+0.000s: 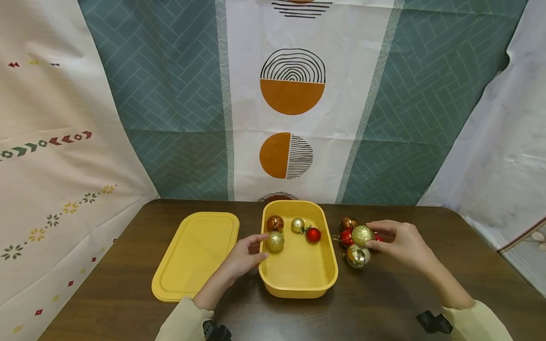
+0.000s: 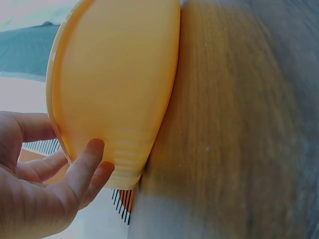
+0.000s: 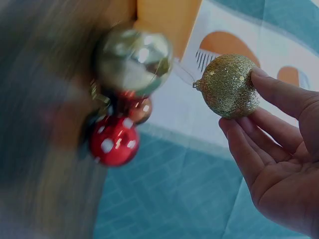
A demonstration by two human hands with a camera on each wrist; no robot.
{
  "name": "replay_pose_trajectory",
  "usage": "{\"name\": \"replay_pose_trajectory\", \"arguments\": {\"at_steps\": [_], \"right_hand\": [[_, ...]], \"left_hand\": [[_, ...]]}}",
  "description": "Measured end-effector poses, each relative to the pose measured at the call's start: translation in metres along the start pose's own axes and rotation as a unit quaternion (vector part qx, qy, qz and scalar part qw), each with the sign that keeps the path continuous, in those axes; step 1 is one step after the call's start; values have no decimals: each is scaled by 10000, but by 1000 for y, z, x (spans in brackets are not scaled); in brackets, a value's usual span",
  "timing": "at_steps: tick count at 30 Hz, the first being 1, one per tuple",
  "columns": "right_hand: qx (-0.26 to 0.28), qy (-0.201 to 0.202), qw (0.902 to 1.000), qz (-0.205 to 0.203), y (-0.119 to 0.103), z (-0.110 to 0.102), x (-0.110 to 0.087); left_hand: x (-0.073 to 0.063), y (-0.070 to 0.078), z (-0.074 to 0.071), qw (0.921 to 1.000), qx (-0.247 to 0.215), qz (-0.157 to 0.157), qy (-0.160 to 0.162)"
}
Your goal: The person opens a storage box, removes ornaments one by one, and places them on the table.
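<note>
My right hand point(image 1: 403, 241) pinches a glittery gold Christmas bauble point(image 3: 229, 85) by thumb and fingertips, its cap and loop hanging free. In the head view it hovers over a cluster of baubles: a shiny gold one point(image 1: 358, 256), a copper one point(image 1: 349, 223) and red ones point(image 1: 346, 237). At the yellow box point(image 1: 298, 282), my left hand point(image 1: 244, 255) holds the left rim, some fingertips over it and others against the outer wall point(image 2: 114, 84). Inside lie a copper bauble point(image 1: 275, 223), a glittery gold bauble point(image 1: 275, 241), a small gold bauble point(image 1: 297, 225) and a red bauble point(image 1: 313, 235).
A flat yellow lid point(image 1: 196, 255) lies on the dark wooden table point(image 1: 375, 308), left of the box. Patterned curtains point(image 1: 179, 118) hang behind the table's far edge, and a pale cloth point(image 1: 51, 199) slopes down on the left.
</note>
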State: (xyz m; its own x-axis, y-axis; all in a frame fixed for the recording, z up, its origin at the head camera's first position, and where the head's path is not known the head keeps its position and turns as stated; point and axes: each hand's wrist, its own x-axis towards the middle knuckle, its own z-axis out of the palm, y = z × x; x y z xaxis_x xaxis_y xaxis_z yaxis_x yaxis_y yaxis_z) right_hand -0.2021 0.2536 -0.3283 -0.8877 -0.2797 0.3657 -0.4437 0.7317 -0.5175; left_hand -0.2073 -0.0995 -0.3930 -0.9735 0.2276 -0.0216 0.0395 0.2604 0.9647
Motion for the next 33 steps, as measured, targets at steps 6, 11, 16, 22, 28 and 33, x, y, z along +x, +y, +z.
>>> {"name": "replay_pose_trajectory", "arguments": {"at_steps": [6, 11, 16, 22, 28, 33], "right_hand": [[-59, 140, 9998, 141, 20, -11, -12], [-242, -42, 9986, 466, 39, -15, -19], [-342, -374, 9956, 788, 51, -12, -25], [-319, -680, 9928, 936, 64, -5, -31], [-243, -935, 9907, 955, 70, -1, -31], [-215, -943, 9906, 964, 68, -1, -31]], "left_hand": [[0, 1, 0, 10000, 42, -47, 8], [-1, 2, 0, 9999, 82, -68, 56], [-1, 2, 0, 9999, 71, -62, 43], [1, 1, 0, 9999, 134, -81, 46], [1, 1, 0, 9999, 114, -69, 35], [0, 2, 0, 9999, 94, -65, 43]]}}
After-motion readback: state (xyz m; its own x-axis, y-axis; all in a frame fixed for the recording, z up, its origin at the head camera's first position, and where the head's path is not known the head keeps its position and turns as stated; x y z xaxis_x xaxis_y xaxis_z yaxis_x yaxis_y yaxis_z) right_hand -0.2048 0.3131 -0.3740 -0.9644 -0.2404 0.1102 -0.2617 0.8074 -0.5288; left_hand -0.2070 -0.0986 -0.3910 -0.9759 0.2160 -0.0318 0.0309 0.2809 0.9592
